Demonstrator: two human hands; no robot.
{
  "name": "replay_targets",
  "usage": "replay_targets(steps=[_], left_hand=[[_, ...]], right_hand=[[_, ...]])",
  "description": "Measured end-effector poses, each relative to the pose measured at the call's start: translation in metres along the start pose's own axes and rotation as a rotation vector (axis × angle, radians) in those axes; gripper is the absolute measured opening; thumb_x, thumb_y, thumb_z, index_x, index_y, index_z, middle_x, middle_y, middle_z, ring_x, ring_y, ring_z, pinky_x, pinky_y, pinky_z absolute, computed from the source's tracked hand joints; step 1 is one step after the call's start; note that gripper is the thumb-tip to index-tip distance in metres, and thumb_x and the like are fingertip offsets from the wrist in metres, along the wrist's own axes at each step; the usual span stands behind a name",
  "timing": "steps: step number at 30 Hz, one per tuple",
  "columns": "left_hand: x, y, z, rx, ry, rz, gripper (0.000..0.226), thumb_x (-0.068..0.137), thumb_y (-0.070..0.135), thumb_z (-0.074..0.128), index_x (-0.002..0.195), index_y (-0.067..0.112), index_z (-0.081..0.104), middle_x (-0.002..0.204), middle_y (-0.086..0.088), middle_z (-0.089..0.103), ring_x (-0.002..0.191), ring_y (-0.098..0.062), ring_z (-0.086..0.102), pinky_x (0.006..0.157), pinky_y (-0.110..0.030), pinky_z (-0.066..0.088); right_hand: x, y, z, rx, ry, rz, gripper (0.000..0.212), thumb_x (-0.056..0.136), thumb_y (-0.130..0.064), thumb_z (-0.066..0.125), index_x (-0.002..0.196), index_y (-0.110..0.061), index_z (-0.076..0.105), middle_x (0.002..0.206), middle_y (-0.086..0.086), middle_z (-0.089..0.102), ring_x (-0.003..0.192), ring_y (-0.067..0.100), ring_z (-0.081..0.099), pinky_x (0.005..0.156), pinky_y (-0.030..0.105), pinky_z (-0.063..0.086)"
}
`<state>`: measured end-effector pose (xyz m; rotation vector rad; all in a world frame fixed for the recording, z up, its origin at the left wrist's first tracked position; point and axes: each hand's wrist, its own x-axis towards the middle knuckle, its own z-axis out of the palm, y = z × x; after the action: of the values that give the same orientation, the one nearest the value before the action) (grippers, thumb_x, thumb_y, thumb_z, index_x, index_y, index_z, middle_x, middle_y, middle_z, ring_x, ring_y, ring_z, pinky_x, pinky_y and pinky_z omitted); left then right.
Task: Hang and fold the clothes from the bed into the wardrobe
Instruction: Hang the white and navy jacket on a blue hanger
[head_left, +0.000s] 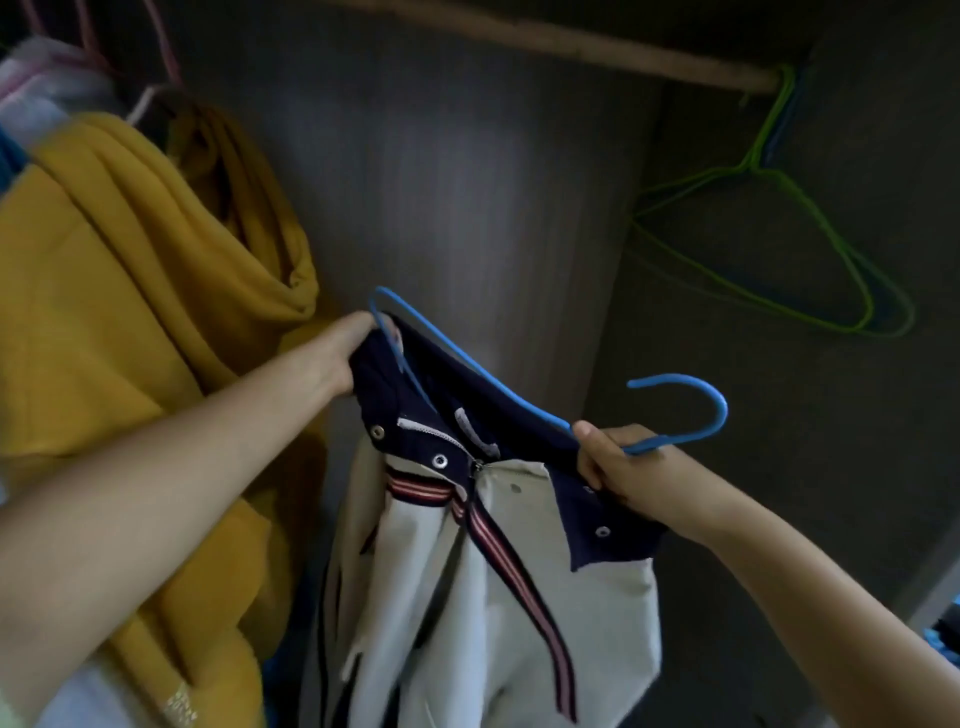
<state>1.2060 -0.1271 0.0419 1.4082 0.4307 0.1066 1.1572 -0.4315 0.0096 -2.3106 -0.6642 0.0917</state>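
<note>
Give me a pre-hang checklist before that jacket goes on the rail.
1. Left hand grips the jacket collar and the blue hanger's end: ok.
2. Right hand grips the blue hanger near its hook: ok.
3. Hanger seated in both shoulders: cannot tell.
4. Hook free of cloth: ok.
5. Bare stretch of rail between the yellow garment and the green hangers: ok.
6. Zip closed: cannot tell.

Both bare arms stretched forward, left hand (340, 358) gripping with curled fingers, right hand (631, 467) pinching, thumb on top
</note>
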Motion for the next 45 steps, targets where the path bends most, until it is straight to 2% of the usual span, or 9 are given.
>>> replay_targets(steps=[9,17,21,28,31,34,37,41,45], left_hand=[[0.018,-0.062,0.008,-0.05,-0.081,-0.206,0.025,0.092,0.008,0.04,0.071,0.011,0.055,0.044,-0.003,0.061,0.044,-0.019,0.061,0.057,-0.029,0.044],[0.006,-0.061,0.02,-0.354,-0.284,-0.297,0.02,0.081,0.018,0.043,0.086,0.006,0.057,0.074,-0.013,0.065,0.082,-0.027,0.057,0.076,-0.038,0.045],[0.012,-0.05,0.033,-0.285,-0.364,-0.323,0.03,0.087,0.033,0.053,0.099,0.005,0.054,0.079,-0.012,0.064,0.082,-0.028,0.058,0.074,-0.041,0.046],[0.02,-0.066,0.041,-0.098,-0.249,-0.343,0.007,0.09,0.005,0.054,0.084,0.009,0.053,0.082,-0.01,0.056,0.072,-0.026,0.055,0.064,-0.042,0.049],[0.018,-0.076,0.048,0.095,-0.171,-0.152,0.022,0.091,-0.002,0.051,0.075,0.012,0.057,0.077,-0.01,0.056,0.069,-0.023,0.054,0.046,-0.025,0.051],[0.012,-0.093,0.06,0.554,-0.052,0.293,0.016,0.088,0.0,0.053,0.084,0.013,0.061,0.086,-0.008,0.062,0.085,-0.025,0.059,0.069,-0.028,0.052],[-0.007,-0.101,0.076,0.714,-0.148,0.493,0.014,0.088,0.009,0.057,0.095,0.021,0.061,0.092,-0.002,0.066,0.085,-0.02,0.064,0.075,-0.031,0.052],[-0.019,-0.096,0.084,0.797,-0.277,0.594,0.011,0.087,0.016,0.063,0.097,0.022,0.063,0.091,0.001,0.068,0.086,-0.017,0.064,0.074,-0.029,0.05],[0.002,-0.075,0.055,0.857,-0.261,0.535,0.02,0.092,0.019,0.059,0.11,0.012,0.061,0.105,-0.007,0.066,0.097,-0.024,0.062,0.085,-0.039,0.051]], right_hand=[[-0.025,0.022,-0.005,-0.226,-0.122,0.118,0.06,0.097,-0.056,0.025,0.051,-0.028,0.053,0.047,-0.006,0.047,0.047,0.007,0.043,0.061,0.024,0.043],[-0.041,0.038,-0.017,-0.144,-0.069,0.254,0.06,0.095,-0.056,0.029,0.051,-0.022,0.052,0.037,-0.006,0.036,0.035,0.009,0.033,0.039,0.016,0.029],[-0.043,0.038,-0.014,-0.145,-0.097,0.312,0.06,0.097,-0.055,0.028,0.051,-0.023,0.051,0.039,-0.006,0.036,0.037,0.009,0.033,0.039,0.016,0.03],[-0.047,0.039,-0.002,-0.123,-0.197,0.361,0.06,0.096,-0.058,0.029,0.052,-0.024,0.052,0.041,-0.005,0.035,0.04,0.014,0.032,0.042,0.02,0.031],[-0.042,0.042,0.002,-0.213,-0.178,0.349,0.06,0.097,-0.057,0.028,0.053,-0.026,0.054,0.042,-0.005,0.042,0.04,0.011,0.038,0.046,0.018,0.036],[-0.029,0.043,0.011,-0.303,-0.162,0.311,0.059,0.101,-0.05,0.028,0.055,-0.021,0.052,0.05,-0.005,0.052,0.045,0.006,0.047,0.055,0.016,0.04],[-0.009,0.039,0.022,-0.337,-0.213,0.336,0.05,0.103,-0.042,0.029,0.062,-0.02,0.048,0.054,-0.004,0.048,0.048,0.009,0.044,0.054,0.02,0.036],[0.022,0.014,0.018,0.267,-0.259,0.453,0.036,0.103,-0.032,0.038,0.073,-0.014,0.047,0.045,-0.006,0.03,0.034,0.005,0.024,0.031,0.016,0.02],[0.048,-0.01,0.011,0.765,-0.219,0.422,0.025,0.101,-0.012,0.042,0.087,-0.001,0.06,0.046,-0.01,0.025,0.034,-0.001,0.021,0.028,0.011,0.017]])
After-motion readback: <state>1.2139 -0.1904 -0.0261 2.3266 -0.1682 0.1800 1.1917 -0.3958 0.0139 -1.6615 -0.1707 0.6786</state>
